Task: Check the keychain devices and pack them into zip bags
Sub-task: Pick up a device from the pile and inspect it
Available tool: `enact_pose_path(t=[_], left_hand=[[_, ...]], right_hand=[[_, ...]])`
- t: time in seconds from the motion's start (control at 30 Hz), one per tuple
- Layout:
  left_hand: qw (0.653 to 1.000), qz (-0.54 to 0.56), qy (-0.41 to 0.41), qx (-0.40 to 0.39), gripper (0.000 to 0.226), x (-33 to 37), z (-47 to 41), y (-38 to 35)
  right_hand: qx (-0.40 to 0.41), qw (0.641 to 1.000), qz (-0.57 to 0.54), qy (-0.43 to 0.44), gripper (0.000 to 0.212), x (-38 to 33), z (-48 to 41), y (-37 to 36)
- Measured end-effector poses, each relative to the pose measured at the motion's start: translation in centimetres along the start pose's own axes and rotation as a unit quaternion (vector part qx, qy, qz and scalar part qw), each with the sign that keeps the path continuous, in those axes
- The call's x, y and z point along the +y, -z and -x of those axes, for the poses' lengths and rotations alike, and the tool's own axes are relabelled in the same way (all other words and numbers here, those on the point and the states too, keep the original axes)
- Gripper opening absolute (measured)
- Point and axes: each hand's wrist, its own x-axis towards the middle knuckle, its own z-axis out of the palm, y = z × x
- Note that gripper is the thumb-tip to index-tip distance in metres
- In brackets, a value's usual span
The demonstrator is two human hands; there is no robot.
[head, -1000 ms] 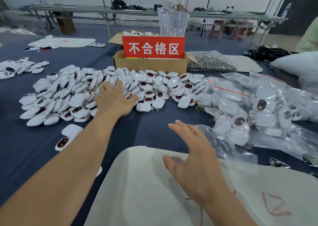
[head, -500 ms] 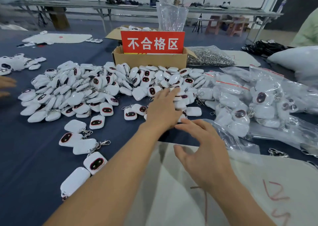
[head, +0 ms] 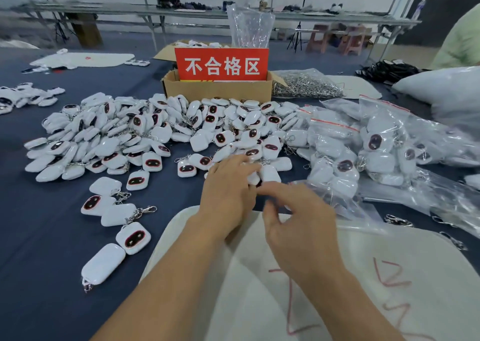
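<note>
Left hand (head: 228, 192), fingers straight, rests on a keychain device (head: 270, 174) before the cardboard box (head: 218, 91), long axis pointing boxward; right hand (head: 298, 226) beside it, fingers loosely apart, empty.

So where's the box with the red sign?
Head view, top centre: the cardboard box stands just behind the pile of keychain devices, a bag of metal clips at its right.

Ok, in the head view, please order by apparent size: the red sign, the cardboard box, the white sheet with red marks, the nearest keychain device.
1. white sheet, largest, but nearest the camera.
2. red sign and cardboard box: alike; the sign hides part of the box.
3. keychain device, smallest.
</note>
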Motion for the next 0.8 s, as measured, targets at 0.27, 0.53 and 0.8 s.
enact_pose_path(t=[0.27, 0.53, 0.8], left_hand=[[0.993, 0.002, -0.115, -0.029, 0.049, 0.5, -0.4, -1.4], [0.975, 0.176, 0.017, 0.136, 0.023, 2.1, 1.4, 0.6], [0.801, 0.586, 0.119, 0.009, 0.031, 3.8, 4.5, 3.2]], right_hand=[[-0.078, 0.991, -0.037, -0.103, 0.023, 0.9, -0.6, 0.0], [-0.013, 0.981, -0.106, -0.163, 0.029, 1.0, -0.7, 0.9], [-0.013, 0.882, -0.339, -0.327, 0.032, 1.1, -1.7, 1.1]])
